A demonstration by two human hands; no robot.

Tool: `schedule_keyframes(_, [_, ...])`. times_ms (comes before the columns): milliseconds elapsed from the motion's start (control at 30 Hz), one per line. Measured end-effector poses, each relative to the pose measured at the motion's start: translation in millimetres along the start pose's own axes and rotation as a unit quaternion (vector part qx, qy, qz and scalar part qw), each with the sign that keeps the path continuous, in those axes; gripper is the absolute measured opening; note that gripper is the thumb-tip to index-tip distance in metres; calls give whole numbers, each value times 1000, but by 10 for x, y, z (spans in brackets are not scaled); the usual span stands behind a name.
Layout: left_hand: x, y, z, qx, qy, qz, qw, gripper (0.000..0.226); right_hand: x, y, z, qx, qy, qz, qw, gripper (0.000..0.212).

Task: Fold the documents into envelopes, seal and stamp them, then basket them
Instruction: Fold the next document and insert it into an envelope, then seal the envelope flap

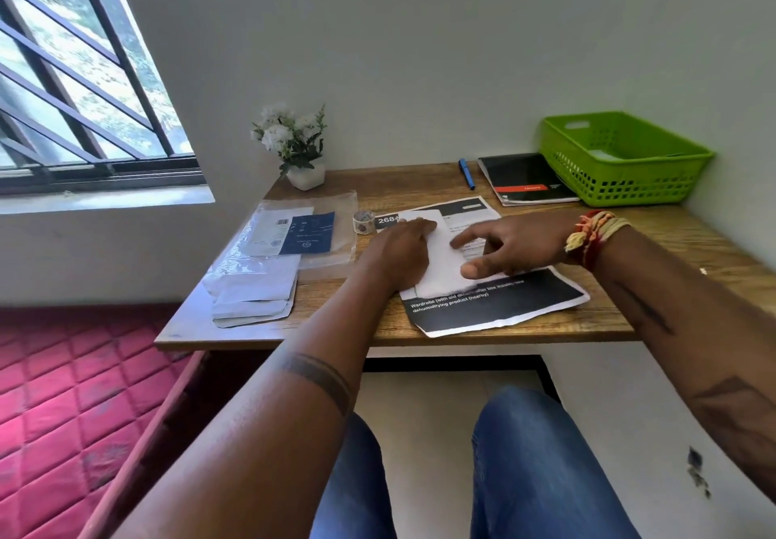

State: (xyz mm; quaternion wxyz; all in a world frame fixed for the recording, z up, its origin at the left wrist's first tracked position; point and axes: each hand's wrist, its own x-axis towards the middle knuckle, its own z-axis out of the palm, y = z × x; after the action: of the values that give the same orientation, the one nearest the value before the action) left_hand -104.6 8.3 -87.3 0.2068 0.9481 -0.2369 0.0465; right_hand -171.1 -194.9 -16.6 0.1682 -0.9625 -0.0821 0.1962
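Envelope (441,257): white, flat on a printed sheet (495,303) near the desk's (672,236) front edge, long axis running front to back. Left hand (399,253) presses it, fingers flat. Right hand (510,246) rests on it, fingers loosely spread, gripping nothing. Basket (621,160): back right corner.

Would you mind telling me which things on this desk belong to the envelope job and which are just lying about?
In use: white envelope, printed document, envelope stack, tape roll, green basket.
Lying about: flower pot, blue pen, black notebook.
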Motion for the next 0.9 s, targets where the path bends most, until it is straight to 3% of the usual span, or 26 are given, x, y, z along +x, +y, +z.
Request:
schedule_keyframes(100, [-36, 6, -4, -23, 34, -8, 999, 42, -23, -54, -47, 37, -32, 6, 999, 91])
schedule_keyframes(167, [-63, 19, -19, -60, 44, -16, 997, 40, -56, -137, -75, 23, -26, 18, 999, 78])
schedule_keyframes(300, [-167, -24, -137, -109, 85, -24, 990, 35, -48, -370, 5, -2, 144, -39, 989, 45])
schedule_keyframes(467, [-499, -197, -516, -73, 106, -12, 992, 26, 117, -858, 273, 70, 200, -135, 968, 28])
schedule_keyframes(633, [-1146, -807, -878, -14, 142, -112, 983, 32, 250, -1471, 558, 64, 199, -191, 959, 37])
schedule_keyframes(800, [-1732, -1200, -1059, -12, 190, -176, 966, 41, 346, -2004, 896, -46, 163, -243, 955, 68])
schedule_keyframes(900, [-1960, -1266, -1056, -19, 170, -210, 962, 56, 413, -2145, 1138, -102, 159, -228, 955, 63])
